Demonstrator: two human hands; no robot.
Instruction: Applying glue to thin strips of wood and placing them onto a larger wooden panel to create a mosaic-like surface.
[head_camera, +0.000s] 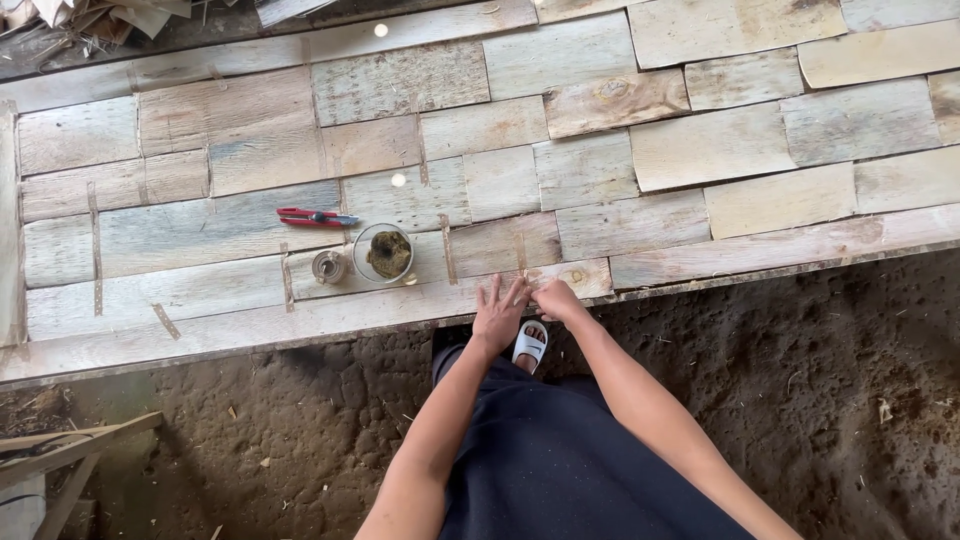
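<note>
Pale, thin wood veneer sheets (600, 180) — rectangular pieces laid edge to edge and overlapping — form one broad mat across the ground, its near edge running just in front of the person. At far left, short strips of brown tape (95, 250) bridge several seams, apparently to hold neighbouring pieces together. Further right lies a red-handled utility knife (315, 217), flat on the veneer and well clear of both hands. Just right of it sit a small round tape roll (328, 266) and a clear round container of dark brownish material (386, 253), touching or nearly touching each other — both within arm's reach of the working spot.

The left hand (497, 315) lies flat, fingers spread, palm down on the near edge strip; it holds nothing and appears to press the sheet still. The right hand (556, 299) is bunched just beside it, fingertips pinched at the seam — whether they hold anything cannot be told. Below, a white sandal (530, 343) rests on dark bare soil (800, 400).
</note>
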